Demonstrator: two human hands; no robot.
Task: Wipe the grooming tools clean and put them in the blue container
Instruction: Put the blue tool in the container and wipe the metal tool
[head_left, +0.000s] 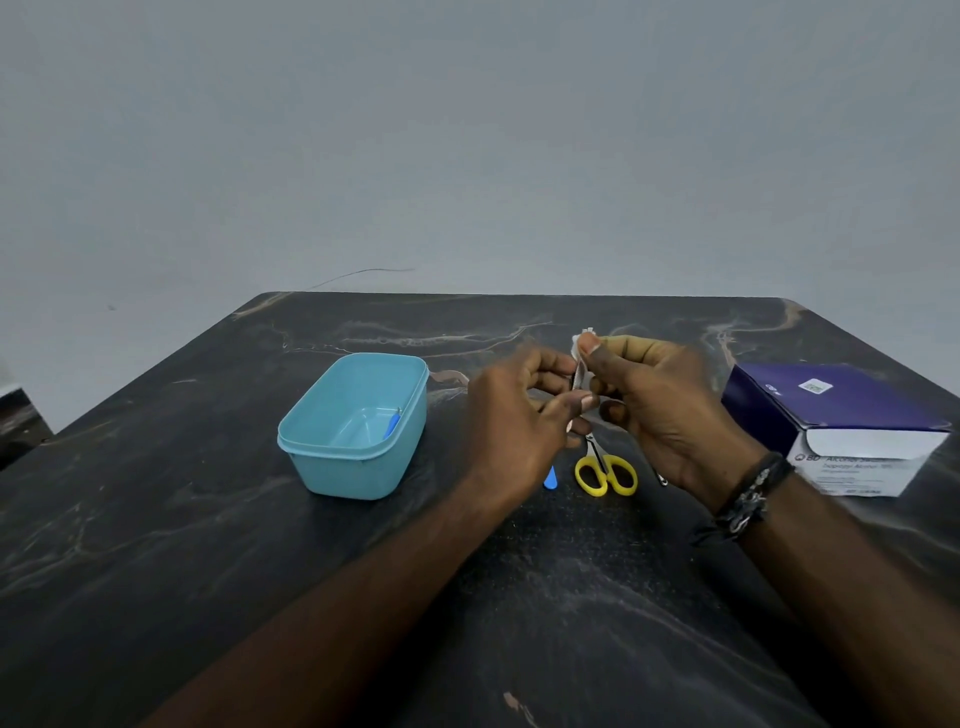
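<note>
Container (358, 431), blue and open-topped, is set left of centre on the dark surface (156, 519), well in from its edges; one blue-handled tool (392, 423) lies inside. A slim metal tool (578, 375) is pinched by the left hand (511, 431), with a white wipe (583, 345) pinched around it by the right hand (660, 410). Yellow-handled scissors (607, 473) lie below. A purple swab box (841, 426) is placed at the right edge.

Container (353, 426) sits left on the surface (156, 519), one small tool (392, 423) inside at its right wall. Both hands are raised mid-surface, right of the container: left hand (511, 421), right hand (660, 405). Scissors (605, 470) lie on the surface under the hands. Box (836, 426) at far right edge.
</note>
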